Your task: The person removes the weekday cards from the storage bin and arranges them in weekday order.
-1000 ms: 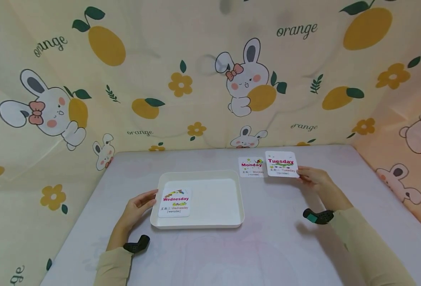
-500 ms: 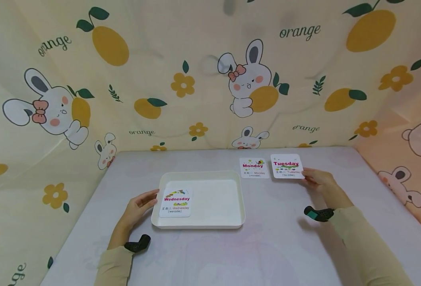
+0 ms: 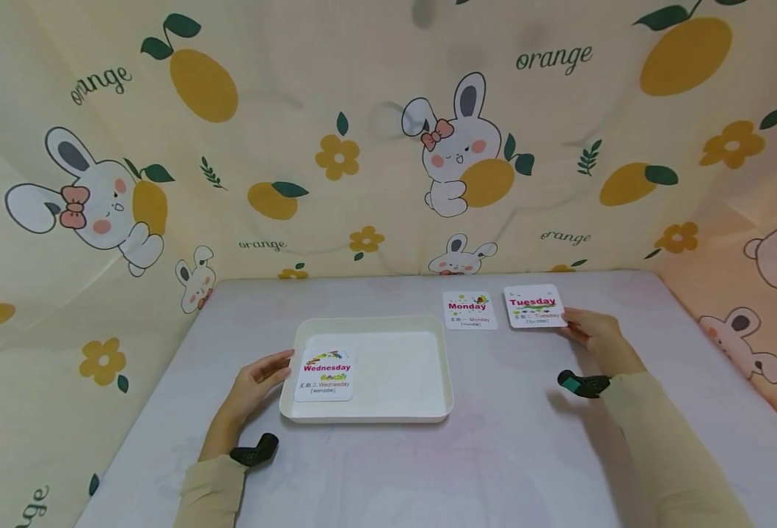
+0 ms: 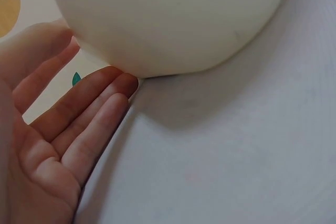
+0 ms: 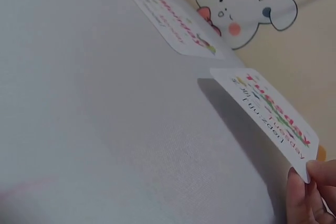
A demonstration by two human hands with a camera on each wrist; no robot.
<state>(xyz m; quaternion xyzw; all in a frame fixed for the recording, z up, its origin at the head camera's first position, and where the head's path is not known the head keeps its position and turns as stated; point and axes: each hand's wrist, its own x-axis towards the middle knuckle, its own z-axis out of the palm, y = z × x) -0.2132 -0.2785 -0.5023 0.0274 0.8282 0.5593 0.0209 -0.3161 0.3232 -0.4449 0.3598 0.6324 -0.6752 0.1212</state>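
My right hand (image 3: 594,334) pinches the Tuesday card (image 3: 533,306) at its lower right corner between thumb and fingers. In the right wrist view that Tuesday card (image 5: 270,116) tilts above the table, its shadow beneath it. Left of it the Monday card (image 3: 469,311) lies flat with a narrow gap between the two. A white tray (image 3: 398,374) stands in the middle, with the Wednesday card (image 3: 325,375) in its left part. Against the tray's left side rests my left hand (image 3: 251,389). In the left wrist view its nearly straight fingers (image 4: 92,129) touch the tray's outer wall (image 4: 168,30).
A pale cloth covers the table (image 3: 388,477). Behind it and along both sides rises a curtain (image 3: 375,88) printed with rabbits and oranges. Black wrist devices (image 3: 254,450) sit on both forearms.
My right hand has carried the Tuesday card rightward and lowered it slightly, away from the Monday card, whose right edge it overlapped. The left hand stays at the tray.
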